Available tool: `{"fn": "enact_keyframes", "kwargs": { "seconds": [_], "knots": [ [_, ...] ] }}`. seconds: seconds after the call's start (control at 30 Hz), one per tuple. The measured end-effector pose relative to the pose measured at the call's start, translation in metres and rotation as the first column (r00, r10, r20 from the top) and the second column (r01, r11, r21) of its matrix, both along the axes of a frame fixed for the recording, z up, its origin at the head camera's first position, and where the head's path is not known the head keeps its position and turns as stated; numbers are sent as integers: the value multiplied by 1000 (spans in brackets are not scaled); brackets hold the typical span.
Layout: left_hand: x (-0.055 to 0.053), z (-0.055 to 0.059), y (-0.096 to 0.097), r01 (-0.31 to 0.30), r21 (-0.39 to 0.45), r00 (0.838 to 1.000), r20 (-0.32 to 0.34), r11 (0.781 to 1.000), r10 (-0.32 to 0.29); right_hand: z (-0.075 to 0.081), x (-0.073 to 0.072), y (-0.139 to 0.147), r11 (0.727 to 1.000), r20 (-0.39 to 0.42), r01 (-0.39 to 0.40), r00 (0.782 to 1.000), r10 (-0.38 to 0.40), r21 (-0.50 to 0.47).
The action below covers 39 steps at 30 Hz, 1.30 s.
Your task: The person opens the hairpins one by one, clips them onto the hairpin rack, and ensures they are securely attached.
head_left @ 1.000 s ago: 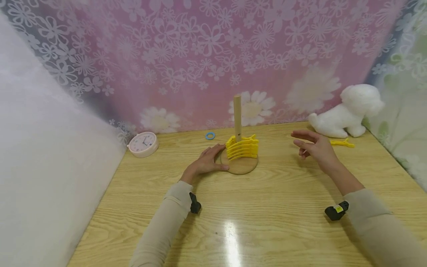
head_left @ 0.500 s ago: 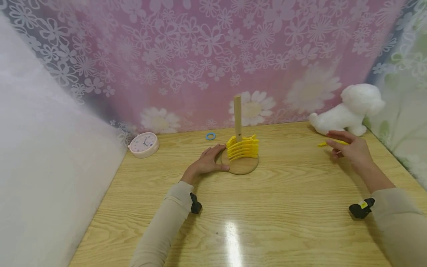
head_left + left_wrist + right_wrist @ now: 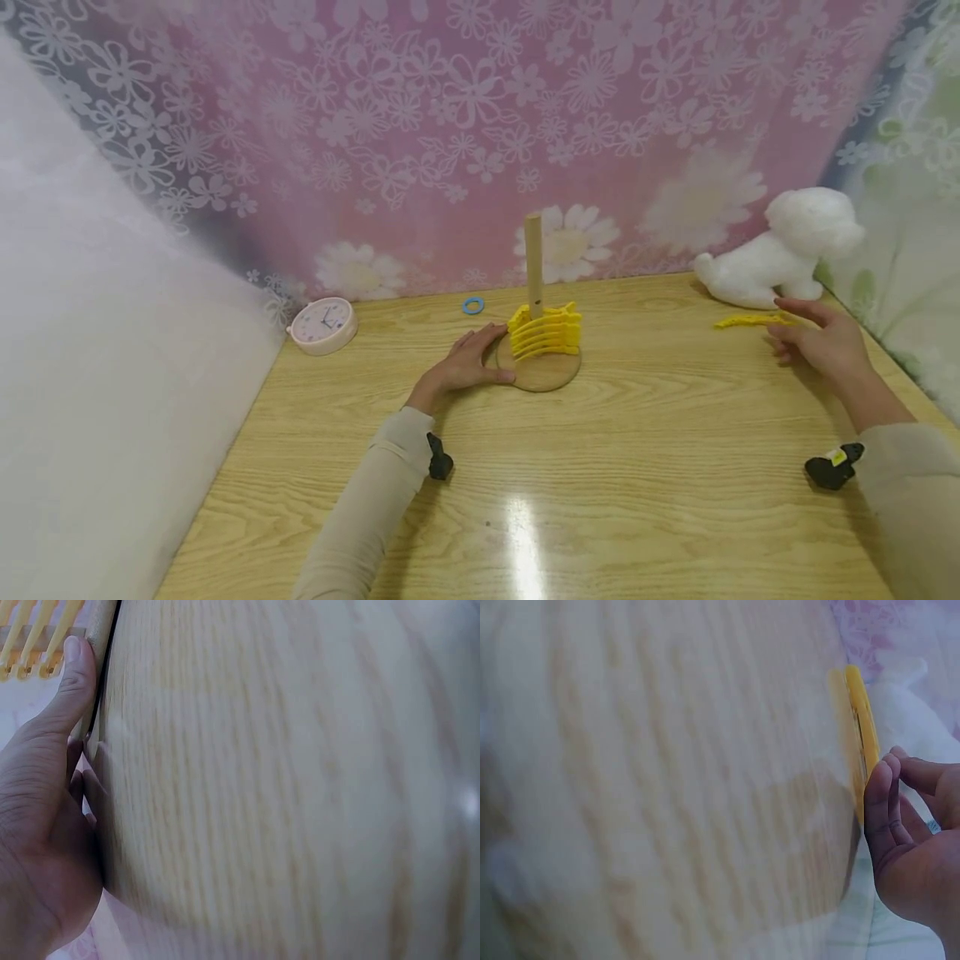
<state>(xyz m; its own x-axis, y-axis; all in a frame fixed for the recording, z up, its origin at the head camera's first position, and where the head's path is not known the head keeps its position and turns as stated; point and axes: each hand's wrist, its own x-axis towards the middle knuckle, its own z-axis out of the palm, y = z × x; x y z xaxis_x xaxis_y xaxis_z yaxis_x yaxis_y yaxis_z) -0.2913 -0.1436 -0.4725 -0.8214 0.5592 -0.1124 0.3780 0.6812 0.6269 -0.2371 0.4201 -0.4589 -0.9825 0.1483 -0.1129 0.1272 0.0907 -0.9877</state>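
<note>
A wooden peg stand (image 3: 533, 258) with a round base holds several stacked, curved yellow plastic pieces (image 3: 551, 333) around its post. My left hand (image 3: 463, 365) grips the left edge of that base, thumb at the front and fingers toward the back. In the left wrist view the thumb (image 3: 75, 682) lies along the base's rim. Over on the right, my right hand (image 3: 828, 343) pinches the right end of a single thin yellow plastic piece (image 3: 742, 320). The right wrist view shows thumb and fingertips meeting at the end of this yellow piece (image 3: 862, 712).
A white plush dog (image 3: 780, 250) sits behind the right hand, close to the yellow piece. A blue ring (image 3: 472, 306) lies at the back of the wooden table (image 3: 600, 467). The pink alarm clock (image 3: 322, 325) is at the left edge, and a flowered curtain (image 3: 450, 150) hangs behind.
My right hand has moved rightward from the middle-right of the table to the single yellow piece and taken its right end. The left hand has stayed on the base.
</note>
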Motion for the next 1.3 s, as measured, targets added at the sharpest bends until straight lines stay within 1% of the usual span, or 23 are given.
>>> {"fn": "enact_keyframes", "kwargs": {
  "seconds": [0.13, 0.23, 0.3, 0.37, 0.47, 0.67, 0.8, 0.9, 0.97, 1.13, 1.3],
  "knots": [
    [0, 0, 1, -1, 11, 1000, 3, 1000, 1, -3, 2, 4, 998, 26, -10, 1000, 12, -68],
    [0, 0, 1, -4, 8, 1000, -1, 1000, 4, -5, 2, 5, 999, 12, -25, 1000, 26, -25],
    [0, 2, 1, -5, 6, 1000, -3, 1000, 5, -5, 1, 5, 999, -2, -31, 1000, 31, 35],
    [0, 4, 1, -6, 5, 1000, -10, 1000, 6, -6, -1, 4, 995, -18, -37, 999, 39, 90],
    [-1, 5, 1, -2, 0, 1000, -18, 1000, 2, -7, -1, 2, 990, -19, -37, 999, 40, 136],
    [-2, 5, 1, -7, 0, 1000, -7, 1000, 7, -3, 0, -1, 979, 46, -40, 998, 32, 198],
    [-2, 4, 1, -7, 2, 1000, -8, 1000, 7, 0, 1, -3, 968, 77, -73, 995, 56, 240],
    [-1, 3, 1, -2, 1, 1000, -19, 1000, 2, 0, 2, -4, 958, 76, -98, 994, 80, 270],
    [0, 2, 1, -1, 0, 1000, -22, 1000, 1, -1, 3, -5, 957, 63, -114, 993, 101, 267],
    [1, 3, 1, -9, 3, 1000, -15, 1000, 9, 1, 7, -13, 967, 4, -147, 989, 149, 210],
    [1, 2, 1, -9, 5, 1000, -15, 1000, 9, 7, 9, -29, 963, -21, -167, 984, 175, 210]
  ]
}}
